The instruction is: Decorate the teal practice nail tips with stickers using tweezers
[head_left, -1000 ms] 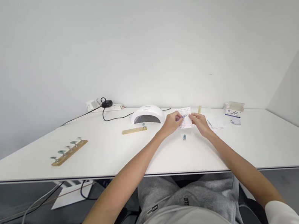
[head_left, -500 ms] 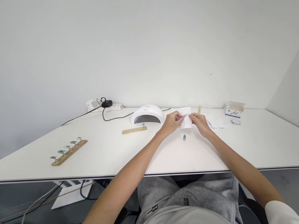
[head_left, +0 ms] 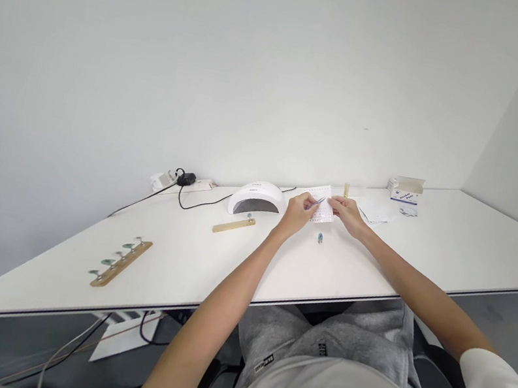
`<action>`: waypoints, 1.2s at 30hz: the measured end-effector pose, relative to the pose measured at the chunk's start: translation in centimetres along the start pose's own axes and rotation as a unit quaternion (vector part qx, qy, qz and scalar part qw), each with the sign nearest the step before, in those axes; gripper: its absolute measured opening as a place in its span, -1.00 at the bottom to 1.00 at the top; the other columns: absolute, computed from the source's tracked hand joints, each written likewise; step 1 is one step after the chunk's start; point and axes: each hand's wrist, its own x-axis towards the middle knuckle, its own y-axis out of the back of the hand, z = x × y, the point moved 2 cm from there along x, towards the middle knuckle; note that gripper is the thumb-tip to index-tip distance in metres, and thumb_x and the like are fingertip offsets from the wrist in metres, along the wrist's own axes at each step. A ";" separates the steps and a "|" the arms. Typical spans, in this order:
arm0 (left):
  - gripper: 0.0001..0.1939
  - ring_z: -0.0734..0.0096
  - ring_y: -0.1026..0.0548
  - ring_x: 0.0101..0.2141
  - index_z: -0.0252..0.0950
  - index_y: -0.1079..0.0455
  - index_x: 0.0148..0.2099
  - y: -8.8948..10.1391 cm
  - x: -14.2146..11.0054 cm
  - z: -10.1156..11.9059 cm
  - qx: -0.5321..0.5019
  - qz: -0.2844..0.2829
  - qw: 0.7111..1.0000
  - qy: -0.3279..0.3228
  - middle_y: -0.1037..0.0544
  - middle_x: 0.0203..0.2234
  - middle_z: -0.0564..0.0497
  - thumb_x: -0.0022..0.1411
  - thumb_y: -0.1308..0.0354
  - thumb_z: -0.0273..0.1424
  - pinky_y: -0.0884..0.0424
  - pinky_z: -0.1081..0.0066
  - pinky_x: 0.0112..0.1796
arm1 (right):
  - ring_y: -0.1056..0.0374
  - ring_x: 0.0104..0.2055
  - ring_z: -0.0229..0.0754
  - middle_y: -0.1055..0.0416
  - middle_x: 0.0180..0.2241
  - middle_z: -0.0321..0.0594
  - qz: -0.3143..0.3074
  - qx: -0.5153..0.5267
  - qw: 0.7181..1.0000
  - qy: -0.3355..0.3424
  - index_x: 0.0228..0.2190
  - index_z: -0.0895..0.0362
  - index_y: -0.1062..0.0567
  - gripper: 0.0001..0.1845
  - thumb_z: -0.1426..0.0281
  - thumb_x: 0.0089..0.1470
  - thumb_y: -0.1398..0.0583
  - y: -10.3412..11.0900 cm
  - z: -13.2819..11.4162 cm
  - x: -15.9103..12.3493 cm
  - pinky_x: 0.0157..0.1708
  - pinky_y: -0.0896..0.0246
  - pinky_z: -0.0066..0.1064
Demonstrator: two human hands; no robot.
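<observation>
My left hand (head_left: 299,212) is closed on a pair of purple tweezers (head_left: 319,201), their tips against a white sheet dotted with small marks (head_left: 324,213), which looks like a nail sticker sheet. At the sheet's right edge, my right hand (head_left: 344,212) pinches it between thumb and fingers, holding it tilted up off the table. Just below the sheet, a small teal nail tip on a stand (head_left: 320,238) sits on the white table (head_left: 350,269).
A white nail lamp (head_left: 259,194) stands to the left, with a wooden bar (head_left: 234,225) before it. Another wooden holder (head_left: 122,266) bears several nail tips. Loose papers (head_left: 372,213) and an opened box (head_left: 406,191) lie right. A cable (head_left: 194,210) runs along the back.
</observation>
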 end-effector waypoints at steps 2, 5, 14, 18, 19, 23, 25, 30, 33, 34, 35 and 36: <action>-0.77 0.51 -0.31 -0.61 -0.27 -0.28 -0.44 0.0 0.0 -0.1 -0.001 -0.001 1.000 0.000 -0.34 -0.67 0.12 0.10 -0.21 -0.26 -0.24 0.46 -0.53 | -0.41 -0.32 -0.15 -0.49 -0.48 -0.24 0.001 -0.001 1.000 -0.001 -0.50 0.16 -0.52 -0.69 0.15 -0.17 -0.33 0.1 0.1 0.1 -0.20 -0.28 -0.32; -0.77 0.50 -0.31 -0.61 -0.27 -0.28 -0.44 0.0 0.1 -0.2 -0.001 -0.002 1.000 0.000 -0.34 -0.67 0.11 0.10 -0.21 -0.25 -0.25 0.46 -0.53 | -0.40 -0.32 -0.17 -0.48 -0.47 -0.23 -0.001 -0.002 1.000 -0.001 -0.50 0.16 -0.52 -0.71 0.17 -0.15 -0.32 0.1 0.3 0.2 -0.20 -0.27 -0.33; -0.73 0.51 -0.33 -0.61 -0.28 -0.27 -0.44 -0.1 0.1 0.0 -0.014 -0.001 1.000 0.006 -0.36 -0.66 0.11 0.09 -0.23 -0.23 -0.26 0.46 -0.53 | -0.39 -0.31 -0.17 -0.48 -0.47 -0.23 -0.015 -0.008 1.000 0.001 -0.49 0.16 -0.54 -0.73 0.19 -0.14 -0.31 0.0 0.3 0.2 -0.16 -0.26 -0.31; -0.75 0.52 -0.32 -0.62 -0.27 -0.26 -0.45 -0.1 0.1 0.4 -0.015 -0.001 1.000 0.003 -0.34 -0.68 0.12 0.10 -0.22 -0.25 -0.25 0.47 -0.54 | -0.39 -0.32 -0.18 -0.48 -0.46 -0.23 -0.010 -0.009 1.000 0.005 -0.48 0.16 -0.55 -0.76 0.22 -0.10 -0.30 -0.1 0.2 0.2 -0.16 -0.25 -0.31; -0.75 0.52 -0.32 -0.62 -0.27 -0.25 -0.45 -0.1 0.1 0.5 -0.014 -0.006 1.000 0.003 -0.34 -0.68 0.12 0.10 -0.22 -0.25 -0.24 0.47 -0.54 | -0.39 -0.32 -0.19 -0.48 -0.46 -0.23 -0.009 -0.011 1.000 0.004 -0.49 0.16 -0.55 -0.77 0.22 -0.10 -0.30 -0.1 0.2 0.2 -0.17 -0.25 -0.31; -0.75 0.53 -0.31 -0.62 -0.27 -0.24 -0.45 -0.1 -0.1 0.6 -0.010 -0.019 1.000 0.009 -0.34 -0.69 0.13 0.11 -0.20 -0.25 -0.23 0.49 -0.56 | -0.36 -0.37 -0.22 -0.47 -0.46 -0.23 -0.007 -0.020 1.000 0.007 -0.47 0.16 -0.56 -0.76 0.23 -0.09 -0.29 0.0 0.3 0.2 -0.23 -0.25 -0.34; -0.75 0.54 -0.31 -0.62 -0.27 -0.24 -0.44 0.0 -0.1 0.6 -0.013 -0.020 1.000 0.009 -0.33 -0.69 0.14 0.10 -0.21 -0.25 -0.23 0.50 -0.55 | -0.35 -0.38 -0.23 -0.47 -0.45 -0.23 -0.003 -0.024 1.000 0.012 -0.46 0.17 -0.55 -0.76 0.23 -0.09 -0.29 0.2 0.4 0.3 -0.25 -0.25 -0.36; -0.78 0.57 -0.30 -0.62 -0.29 -0.30 -0.38 0.7 0.3 0.4 -0.056 0.004 0.998 0.041 -0.34 -0.64 0.13 0.05 -0.23 -0.27 -0.20 0.53 -0.59 | -0.33 -0.39 -0.24 -0.46 -0.45 -0.22 0.028 -0.044 0.999 0.004 -0.45 0.19 -0.55 -0.76 0.25 -0.10 -0.28 0.9 0.8 0.7 -0.29 -0.23 -0.38; -0.80 0.60 -0.24 -0.65 -0.29 -0.32 -0.32 1.2 0.7 0.1 -0.099 0.012 0.993 0.068 -0.33 -0.61 0.14 0.06 -0.21 -0.29 -0.12 0.54 -0.65 | -0.33 -0.39 -0.22 -0.46 -0.46 -0.19 0.040 -0.055 0.998 -0.003 -0.45 0.20 -0.56 -0.76 0.26 -0.09 -0.27 1.3 0.8 1.0 -0.32 -0.23 -0.37; -0.81 0.60 -0.24 -0.64 -0.29 -0.34 -0.30 1.3 0.8 0.1 -0.102 0.014 0.992 0.066 -0.34 -0.60 0.13 0.06 -0.20 -0.30 -0.11 0.54 -0.65 | -0.33 -0.39 -0.21 -0.46 -0.46 -0.18 0.042 -0.062 0.997 -0.001 -0.45 0.21 -0.57 -0.75 0.25 -0.09 -0.27 1.4 0.8 1.0 -0.32 -0.23 -0.37; -0.82 0.58 -0.26 -0.62 -0.29 -0.35 -0.28 1.4 0.9 0.0 -0.095 0.018 0.994 0.058 -0.35 -0.58 0.12 0.06 -0.20 -0.32 -0.13 0.54 -0.64 | -0.33 -0.38 -0.20 -0.46 -0.47 -0.17 0.044 -0.070 0.997 0.002 -0.44 0.21 -0.57 -0.75 0.25 -0.08 -0.27 1.5 0.7 1.0 -0.33 -0.23 -0.37; -0.82 0.55 -0.30 -0.58 -0.29 -0.38 -0.27 1.5 0.9 0.0 -0.079 0.021 0.996 0.043 -0.38 -0.56 0.10 0.06 -0.20 -0.34 -0.18 0.53 -0.61 | -0.33 -0.38 -0.20 -0.46 -0.47 -0.17 0.047 -0.078 0.996 0.004 -0.44 0.21 -0.58 -0.74 0.25 -0.08 -0.27 1.6 0.6 1.0 -0.34 -0.22 -0.38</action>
